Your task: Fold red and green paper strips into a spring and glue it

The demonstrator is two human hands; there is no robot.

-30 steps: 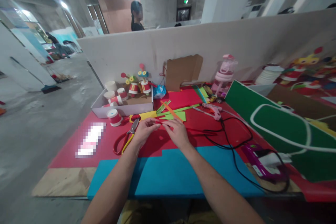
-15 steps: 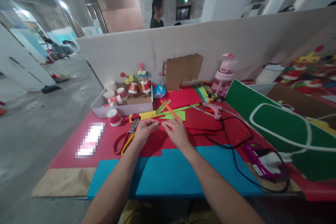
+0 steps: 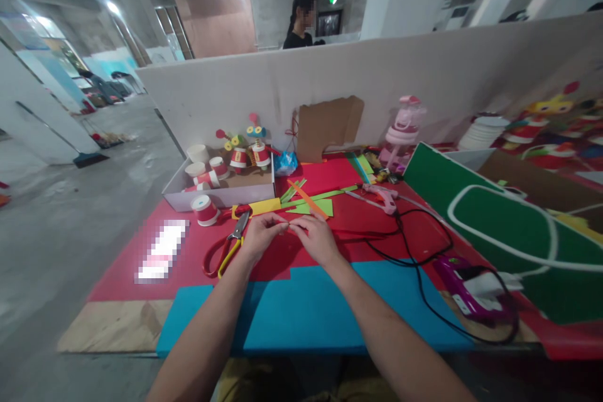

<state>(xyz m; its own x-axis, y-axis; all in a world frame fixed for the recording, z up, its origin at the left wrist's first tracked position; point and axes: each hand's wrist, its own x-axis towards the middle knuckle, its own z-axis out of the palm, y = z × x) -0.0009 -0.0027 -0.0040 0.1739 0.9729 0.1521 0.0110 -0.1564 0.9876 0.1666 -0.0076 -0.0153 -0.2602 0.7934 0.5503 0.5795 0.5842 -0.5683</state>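
My left hand (image 3: 262, 235) and my right hand (image 3: 316, 237) meet fingertip to fingertip over the red table covering. Both are closed in a pinch on a thin red paper strip (image 3: 351, 234), which trails out to the right past my right hand. Its pinched end is mostly hidden by the fingers. Scissors (image 3: 234, 235) with red and yellow handles lie just left of my left hand. Beyond the fingertips are an orange paper strip (image 3: 304, 196), a light green paper piece (image 3: 323, 207) and a yellow paper piece (image 3: 259, 207).
A box (image 3: 221, 196) holds paper cups and two cup figures; another red-and-white cup (image 3: 205, 210) stands before it. A pink glue gun (image 3: 384, 198), black cable (image 3: 421, 282), purple power block (image 3: 471, 292) and green board (image 3: 494, 220) lie rightward. Blue sheeting (image 3: 301, 314) covers the front edge.
My hands stay almost in place, with the fingertips shifting slightly and the left fingers drawing closer to the right. Behind the partition, a person has moved to the right.
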